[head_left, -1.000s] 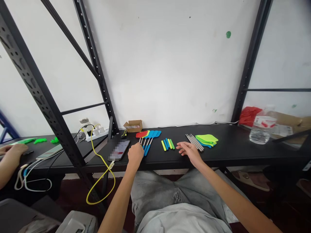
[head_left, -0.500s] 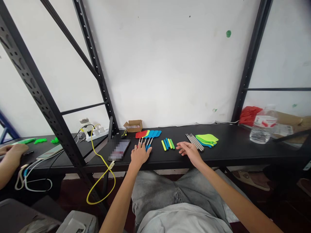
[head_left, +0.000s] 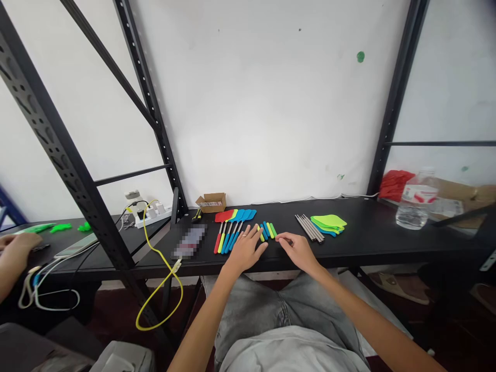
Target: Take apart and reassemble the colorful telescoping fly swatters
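My left hand (head_left: 245,250) lies open, its fingers spread over the left end of a row of loose coloured handles (head_left: 266,229). Those handles are yellow, blue and green. At the row's right end, my right hand (head_left: 298,252) has its fingertips together at the near end of a green handle (head_left: 273,230). Left of my left hand lie several spatulas (head_left: 231,230) side by side, with red, yellow and blue heads and matching handles. To the right are several thin metal rods (head_left: 309,227) and a stack of yellow-green and blue spatula heads (head_left: 328,223).
A phone (head_left: 189,242) with a yellow cable (head_left: 157,248) lies on the black table (head_left: 368,237). Behind it stands a small cardboard box (head_left: 211,202). A water bottle (head_left: 416,201) is at the right. Another person's hand (head_left: 19,243) rests at the far left.
My left hand has opened, left the spatulas and moved right to the loose handles. My right hand has shifted slightly left, its fingertips now at the green handle.
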{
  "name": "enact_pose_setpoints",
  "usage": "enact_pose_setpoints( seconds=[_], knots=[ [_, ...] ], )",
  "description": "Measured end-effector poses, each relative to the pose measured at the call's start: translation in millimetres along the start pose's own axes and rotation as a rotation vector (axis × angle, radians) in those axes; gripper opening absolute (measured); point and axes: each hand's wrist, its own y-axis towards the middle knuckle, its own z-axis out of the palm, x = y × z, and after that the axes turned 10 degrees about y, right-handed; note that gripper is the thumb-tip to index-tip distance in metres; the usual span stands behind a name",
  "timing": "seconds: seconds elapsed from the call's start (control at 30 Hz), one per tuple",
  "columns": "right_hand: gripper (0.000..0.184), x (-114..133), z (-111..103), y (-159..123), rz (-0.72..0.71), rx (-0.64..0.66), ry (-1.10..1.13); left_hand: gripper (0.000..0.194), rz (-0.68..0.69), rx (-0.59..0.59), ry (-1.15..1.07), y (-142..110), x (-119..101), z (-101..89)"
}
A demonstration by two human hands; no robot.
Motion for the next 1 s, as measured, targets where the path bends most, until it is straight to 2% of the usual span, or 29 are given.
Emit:
enact_pose_setpoints(
  seconds=[0.13, 0.27, 0.4, 0.5, 0.63, 0.8, 1.0],
  knots=[
    [0.029, -4.3, -10.6, 5.7, -0.048, 0.021, -0.169, 0.053, 0.042, 0.045, -0.045, -3.4, -3.0, 0.9],
    [0.028, -14.2, -37.0, 14.3, -0.076, -0.053, -0.484, 0.043, 0.003, -0.034, -0.024, -3.2, -0.8, -1.5],
    [0.030, -26.6, -67.5, 20.6, 0.090, -0.124, -0.782, 0.033, -0.064, -0.102, 0.021, -2.7, -0.7, -1.3],
    [0.033, -31.9, -80.9, 21.9, 0.223, -0.098, -0.888, 0.033, -0.040, -0.110, 0.029, -3.1, -0.5, 1.1],
    [0.031, -31.4, -82.2, 20.9, 0.286, -0.030, -0.935, 0.027, -0.034, -0.099, 0.017, -2.7, 0.2, 3.9],
    [0.026, -28.6, -76.7, 20.3, 0.250, 0.008, -0.939, 0.018, -0.049, -0.116, 0.025, -1.7, 0.3, 3.8],
    [0.025, -29.3, -76.5, 20.9, 0.239, 0.031, -0.924, 0.016, -0.056, -0.099, 0.014, -1.7, -0.6, 1.7]
  ],
)
